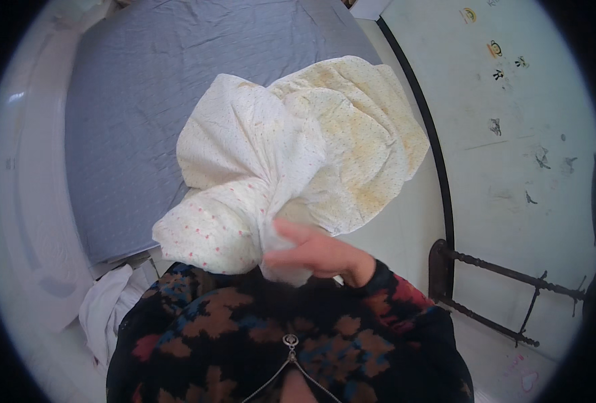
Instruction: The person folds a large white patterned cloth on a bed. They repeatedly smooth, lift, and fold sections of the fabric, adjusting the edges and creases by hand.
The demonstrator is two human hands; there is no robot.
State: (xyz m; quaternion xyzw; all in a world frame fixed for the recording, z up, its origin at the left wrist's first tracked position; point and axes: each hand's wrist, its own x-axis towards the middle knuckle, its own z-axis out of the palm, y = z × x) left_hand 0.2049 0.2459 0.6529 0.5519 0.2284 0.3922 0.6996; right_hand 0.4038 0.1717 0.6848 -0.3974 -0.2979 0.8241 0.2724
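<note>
A white bed cover [244, 134] with fine dots lies bunched before me, its folds gathering toward my body. Its far right part [358, 134] is creased and carries yellowish stains. The near left end [204, 232], bulging and marked with pink dots, rests against my front. My right hand [321, 252], slightly blurred, reaches in from the right over the gathered folds. Its thumb and fingers point left and stand apart, against or just above the cloth; contact is hard to judge. My left hand does not show; the bulging cloth lies over the area by my left arm.
A bed with a grey-blue sheet [136, 148] spreads beneath and beyond the cover. White cloth [106, 309] hangs low at the left. To the right stand a pale wall [486, 161] with small stickers and a dark turned-wood rack [513, 272].
</note>
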